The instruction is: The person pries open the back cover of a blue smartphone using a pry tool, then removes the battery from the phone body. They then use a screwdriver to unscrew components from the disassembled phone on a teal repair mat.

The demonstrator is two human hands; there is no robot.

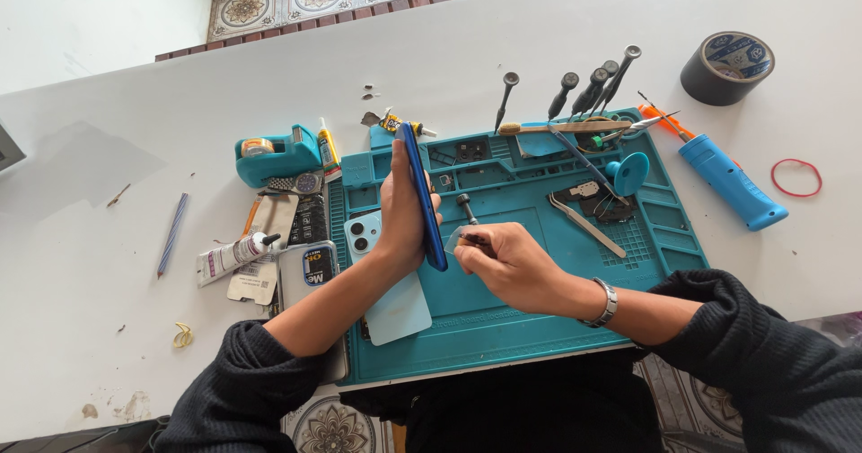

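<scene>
My left hand (400, 209) holds a blue phone (424, 194) upright on its long edge above the teal work mat (557, 282). My right hand (507, 264) pinches a small thin tool (469, 237) with a pale flat tip, and that tip touches the phone's edge near its lower end. A light blue phone back cover (386, 300) with two camera rings lies on the mat under my left wrist. A metal watch sits on my right wrist.
Several screwdrivers (593, 85) stand at the mat's far edge, with tweezers (588, 224), a blue suction cup (628, 173) and a brush nearby. A tape roll (727, 67), a blue handled tool (729, 182) and a red rubber band (796, 177) lie right. A tape dispenser (274, 155) and glue tubes lie left.
</scene>
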